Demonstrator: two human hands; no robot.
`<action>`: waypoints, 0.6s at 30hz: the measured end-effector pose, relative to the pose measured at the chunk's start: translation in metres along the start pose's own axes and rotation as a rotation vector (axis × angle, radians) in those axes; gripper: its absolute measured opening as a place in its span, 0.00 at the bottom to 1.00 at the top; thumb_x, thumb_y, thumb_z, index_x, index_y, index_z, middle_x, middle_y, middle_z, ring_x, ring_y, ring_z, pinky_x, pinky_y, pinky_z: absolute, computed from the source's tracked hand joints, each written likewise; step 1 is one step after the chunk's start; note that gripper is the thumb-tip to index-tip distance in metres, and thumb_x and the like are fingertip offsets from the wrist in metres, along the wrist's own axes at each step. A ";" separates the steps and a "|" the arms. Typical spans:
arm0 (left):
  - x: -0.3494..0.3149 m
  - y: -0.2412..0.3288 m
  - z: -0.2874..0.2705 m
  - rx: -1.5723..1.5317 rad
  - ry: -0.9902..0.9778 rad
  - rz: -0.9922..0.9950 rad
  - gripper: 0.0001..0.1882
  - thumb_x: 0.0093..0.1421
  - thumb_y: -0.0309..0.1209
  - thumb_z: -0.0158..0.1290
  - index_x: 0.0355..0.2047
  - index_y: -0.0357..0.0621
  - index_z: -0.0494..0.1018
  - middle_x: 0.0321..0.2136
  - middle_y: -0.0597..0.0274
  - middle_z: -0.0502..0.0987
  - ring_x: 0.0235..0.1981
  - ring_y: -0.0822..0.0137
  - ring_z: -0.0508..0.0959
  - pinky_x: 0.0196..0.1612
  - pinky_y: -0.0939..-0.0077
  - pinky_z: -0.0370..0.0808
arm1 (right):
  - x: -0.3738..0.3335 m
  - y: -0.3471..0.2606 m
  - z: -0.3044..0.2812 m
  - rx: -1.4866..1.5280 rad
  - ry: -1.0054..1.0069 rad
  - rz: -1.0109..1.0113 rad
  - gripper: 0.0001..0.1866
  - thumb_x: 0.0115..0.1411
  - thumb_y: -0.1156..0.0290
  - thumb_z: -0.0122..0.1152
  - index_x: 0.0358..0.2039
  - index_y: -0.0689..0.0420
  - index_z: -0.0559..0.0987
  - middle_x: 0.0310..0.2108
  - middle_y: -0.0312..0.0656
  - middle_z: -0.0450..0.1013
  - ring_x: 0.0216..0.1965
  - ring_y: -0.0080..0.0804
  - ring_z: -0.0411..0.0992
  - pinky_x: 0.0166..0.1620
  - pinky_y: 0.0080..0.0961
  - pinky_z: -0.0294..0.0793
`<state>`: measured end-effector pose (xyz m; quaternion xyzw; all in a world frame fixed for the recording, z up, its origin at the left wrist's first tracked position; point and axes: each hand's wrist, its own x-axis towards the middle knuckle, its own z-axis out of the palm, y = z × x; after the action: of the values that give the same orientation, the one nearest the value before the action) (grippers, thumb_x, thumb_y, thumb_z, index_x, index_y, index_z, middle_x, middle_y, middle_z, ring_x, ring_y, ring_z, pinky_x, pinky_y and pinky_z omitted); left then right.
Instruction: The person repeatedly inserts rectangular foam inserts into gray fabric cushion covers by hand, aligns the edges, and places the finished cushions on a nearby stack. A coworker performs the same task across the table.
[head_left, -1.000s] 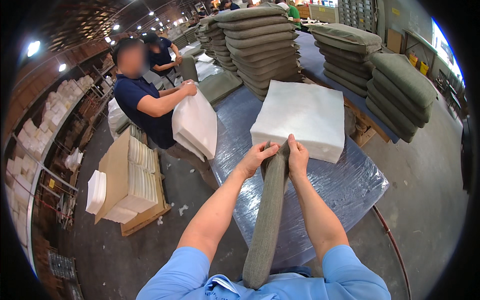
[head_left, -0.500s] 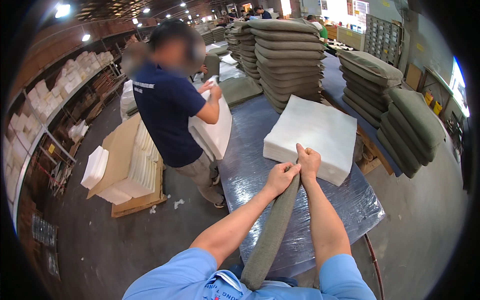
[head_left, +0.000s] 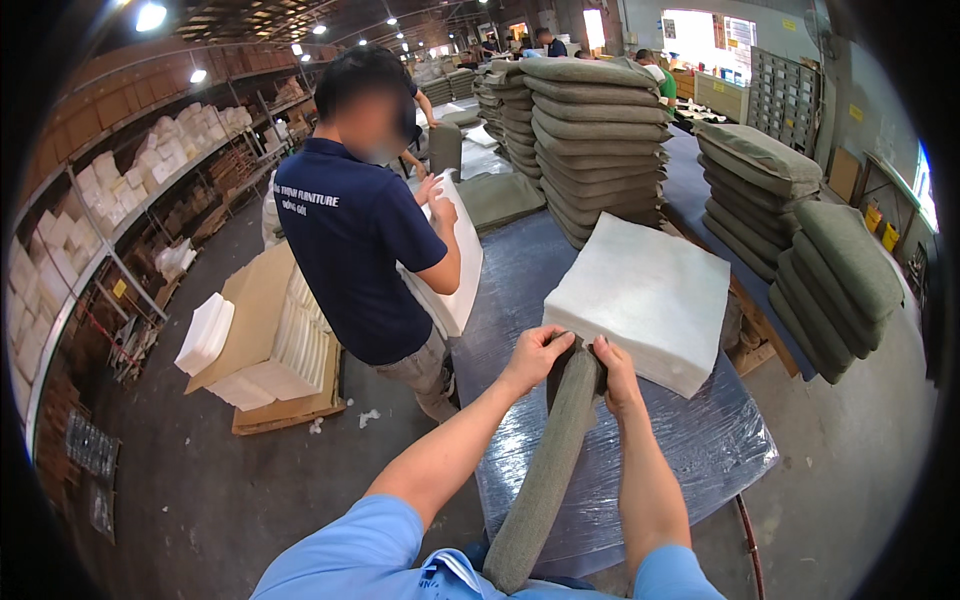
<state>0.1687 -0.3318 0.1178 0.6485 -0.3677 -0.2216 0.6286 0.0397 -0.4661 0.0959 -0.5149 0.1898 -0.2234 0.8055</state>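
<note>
At the far end of one gray-green cushion (head_left: 550, 460), the left hand (head_left: 537, 358) and right hand (head_left: 617, 375) pinch its cloth, thumbs and fingers closed on it. The cushion's long way runs near to far, from one blue shirt (head_left: 345, 540) out over one table (head_left: 690, 440), far end leaning right. Just past the hands sits one white pile (head_left: 645, 290). To the left, one co-worker (head_left: 365, 240) holds something white (head_left: 466, 275).
</note>
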 end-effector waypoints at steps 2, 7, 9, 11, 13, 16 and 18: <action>0.013 0.004 0.009 0.044 0.060 0.030 0.10 0.69 0.33 0.56 0.37 0.39 0.82 0.29 0.71 0.81 0.32 0.79 0.76 0.37 0.79 0.73 | -0.003 0.007 -0.001 0.055 -0.027 -0.036 0.21 0.70 0.52 0.61 0.42 0.60 0.83 0.37 0.32 0.76 0.40 0.22 0.70 0.46 0.24 0.69; 0.055 -0.011 0.029 0.252 0.264 0.124 0.18 0.67 0.42 0.56 0.35 0.36 0.81 0.28 0.55 0.83 0.30 0.66 0.80 0.37 0.68 0.75 | -0.006 0.020 0.020 0.057 0.111 -0.103 0.17 0.72 0.58 0.60 0.41 0.62 0.82 0.38 0.35 0.77 0.38 0.21 0.72 0.43 0.24 0.71; 0.061 -0.005 0.032 0.324 0.277 0.084 0.22 0.68 0.46 0.53 0.32 0.36 0.81 0.26 0.48 0.82 0.30 0.56 0.82 0.36 0.62 0.75 | -0.015 0.018 0.040 0.112 0.199 -0.120 0.17 0.72 0.60 0.58 0.41 0.63 0.82 0.36 0.37 0.77 0.35 0.23 0.73 0.40 0.25 0.73; 0.069 -0.004 0.039 0.374 0.303 0.095 0.24 0.69 0.48 0.51 0.30 0.37 0.79 0.26 0.45 0.81 0.30 0.48 0.82 0.36 0.57 0.75 | -0.018 0.016 0.042 0.048 0.241 -0.158 0.17 0.72 0.60 0.58 0.41 0.63 0.82 0.36 0.37 0.77 0.35 0.23 0.73 0.40 0.25 0.73; 0.071 -0.007 0.040 0.429 0.372 0.122 0.25 0.69 0.48 0.50 0.28 0.37 0.78 0.26 0.44 0.81 0.31 0.44 0.81 0.36 0.54 0.75 | -0.013 0.027 0.034 0.014 0.234 -0.126 0.16 0.73 0.62 0.56 0.40 0.63 0.82 0.35 0.36 0.77 0.35 0.22 0.73 0.39 0.24 0.73; 0.072 -0.006 0.035 0.480 0.399 0.027 0.26 0.70 0.49 0.50 0.27 0.36 0.77 0.26 0.42 0.80 0.31 0.40 0.81 0.36 0.52 0.74 | -0.010 0.034 0.041 0.078 0.203 -0.129 0.16 0.73 0.62 0.55 0.40 0.63 0.82 0.33 0.36 0.77 0.34 0.21 0.73 0.39 0.22 0.73; 0.070 -0.001 0.030 0.456 0.306 -0.001 0.27 0.70 0.52 0.50 0.28 0.38 0.80 0.22 0.47 0.80 0.29 0.47 0.82 0.36 0.55 0.75 | -0.014 0.029 0.045 0.064 0.205 -0.172 0.16 0.74 0.63 0.55 0.38 0.63 0.82 0.32 0.34 0.77 0.34 0.19 0.72 0.38 0.21 0.72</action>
<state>0.1905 -0.4040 0.1255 0.7994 -0.3086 -0.0328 0.5145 0.0575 -0.4142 0.0886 -0.4780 0.2192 -0.3491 0.7757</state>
